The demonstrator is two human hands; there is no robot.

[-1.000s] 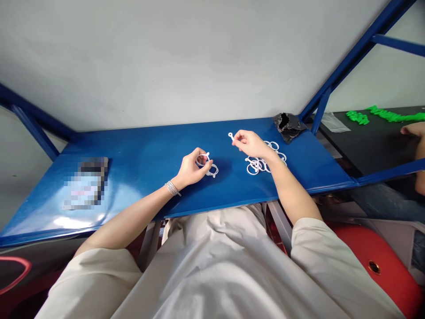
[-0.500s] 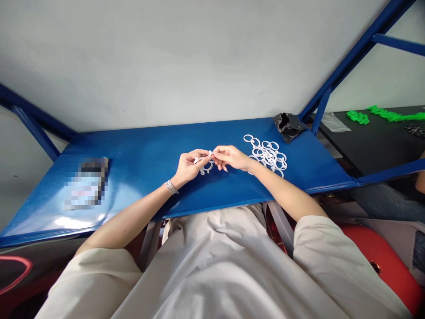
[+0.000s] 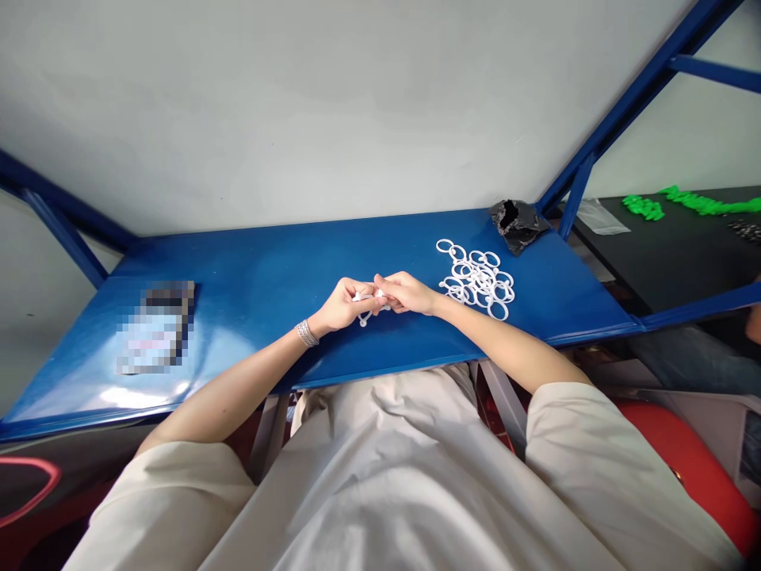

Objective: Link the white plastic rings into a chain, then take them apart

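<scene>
My left hand [image 3: 348,304], with a silver bracelet at its wrist, is closed around thin white rings [image 3: 364,320] that have small round knobs. Part of them hangs out below the fingers. Touching it from the right, my right hand [image 3: 409,293] is closed on the white pieces between the fingertips, its thumb pressed down. Fingers hide most of what is held, so I cannot tell how many rings there are. Just right of my right hand, a loose pile of similar white rings [image 3: 480,277] lies on the blue table [image 3: 267,270].
A crumpled black plastic bag [image 3: 518,226] sits at the back right. On the left lies a blurred-out flat object [image 3: 155,329]. Blue metal bars [image 3: 630,99] frame the table. Bright green pieces [image 3: 707,203] lie on a dark table beyond, where part of another person shows.
Both hands have come down slightly and closer together. My right thumb and fingers have closed in over the white pieces, and less of the held rings shows.
</scene>
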